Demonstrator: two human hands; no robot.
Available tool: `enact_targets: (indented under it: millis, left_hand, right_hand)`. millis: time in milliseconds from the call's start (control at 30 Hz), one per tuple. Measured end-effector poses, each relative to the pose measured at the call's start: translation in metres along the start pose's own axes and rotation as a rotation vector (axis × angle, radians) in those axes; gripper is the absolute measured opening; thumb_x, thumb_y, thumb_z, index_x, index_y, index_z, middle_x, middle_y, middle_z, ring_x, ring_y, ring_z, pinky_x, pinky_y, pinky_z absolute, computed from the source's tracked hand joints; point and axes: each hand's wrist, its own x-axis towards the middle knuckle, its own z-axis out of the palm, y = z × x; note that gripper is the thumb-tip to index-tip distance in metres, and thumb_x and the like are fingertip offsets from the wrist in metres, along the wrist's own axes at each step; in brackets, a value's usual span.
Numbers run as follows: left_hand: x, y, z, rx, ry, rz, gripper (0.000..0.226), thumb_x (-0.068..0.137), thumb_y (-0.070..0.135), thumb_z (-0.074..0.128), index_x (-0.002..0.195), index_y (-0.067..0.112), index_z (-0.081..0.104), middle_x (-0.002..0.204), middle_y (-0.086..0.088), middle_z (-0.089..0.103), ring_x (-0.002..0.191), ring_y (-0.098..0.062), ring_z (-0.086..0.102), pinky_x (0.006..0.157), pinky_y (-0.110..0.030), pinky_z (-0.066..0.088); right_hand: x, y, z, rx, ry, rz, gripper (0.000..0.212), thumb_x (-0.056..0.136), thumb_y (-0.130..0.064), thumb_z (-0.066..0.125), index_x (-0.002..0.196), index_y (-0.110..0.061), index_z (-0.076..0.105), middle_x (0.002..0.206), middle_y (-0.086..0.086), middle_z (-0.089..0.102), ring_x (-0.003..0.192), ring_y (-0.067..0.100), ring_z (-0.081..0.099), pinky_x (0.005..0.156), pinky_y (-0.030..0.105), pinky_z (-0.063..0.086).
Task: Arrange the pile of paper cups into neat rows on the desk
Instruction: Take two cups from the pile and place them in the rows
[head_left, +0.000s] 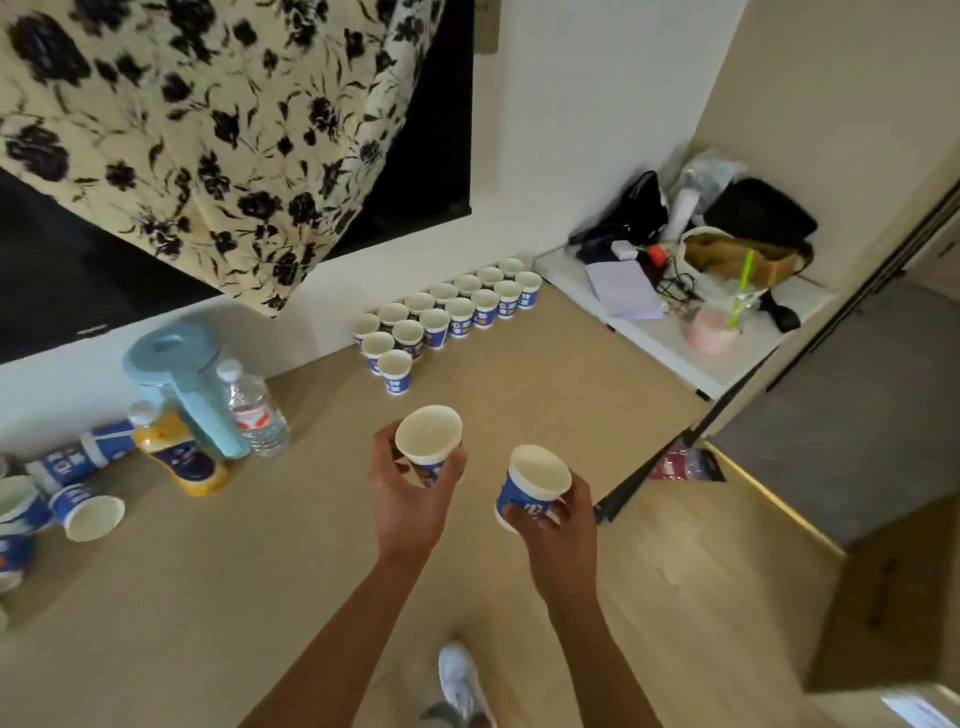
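Blue-white cup (428, 441) gripped upright in left grip (410, 496), second cup (535, 483) in right grip (561, 530); mouths up, likely to drop straight into rows (460, 312) on table (519, 395).

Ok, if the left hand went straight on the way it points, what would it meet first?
Likely the single cup nearest it, at the front of the rows; the left hand and its held cup aim roughly there, though depth is unclear.

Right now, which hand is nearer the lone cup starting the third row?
Left. The left hand is just in front of that cup; the right hand is farther back and to its right.
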Motion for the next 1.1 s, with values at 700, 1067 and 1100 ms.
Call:
enact_targets:
  millis: [700,1067,1100]
  left_hand:
    - [0.128,-0.049,0.087,0.066,0.337,-0.279,0.059,0.070,0.030,0.087,0.120,0.030,0.054,0.112,0.014,0.065,0.091,-0.017,0.067,0.081,-0.041,0.058]
    - [0.133,-0.066,0.120,0.202,0.527,-0.324,0.065,0.066,0.032,0.087,0.122,0.025,0.056,0.118,0.009,0.066,0.096,-0.019,0.068,0.082,-0.036,0.057]
    - [0.132,-0.066,0.124,0.203,0.534,-0.335,0.064,0.065,0.032,0.087,0.122,0.026,0.056,0.118,0.010,0.066,0.097,-0.018,0.068,0.082,-0.034,0.057]
  right_hand:
    - [0.282,0.042,0.112,-0.268,-0.493,0.110,0.069,0.056,-0.024,0.087,0.118,-0.026,0.058,0.115,-0.006,0.067,0.104,0.014,0.066,0.083,0.033,0.058]
    - [0.371,0.124,0.186,-0.415,-0.654,-0.038,0.057,0.068,-0.014,0.083,0.113,-0.031,0.053,0.102,-0.009,0.067,0.085,0.014,0.067,0.081,0.045,0.058]
    - [0.376,0.131,0.190,-0.423,-0.666,-0.052,0.057,0.067,-0.016,0.082,0.115,-0.027,0.053,0.104,-0.006,0.067,0.085,0.015,0.067,0.081,0.046,0.058]
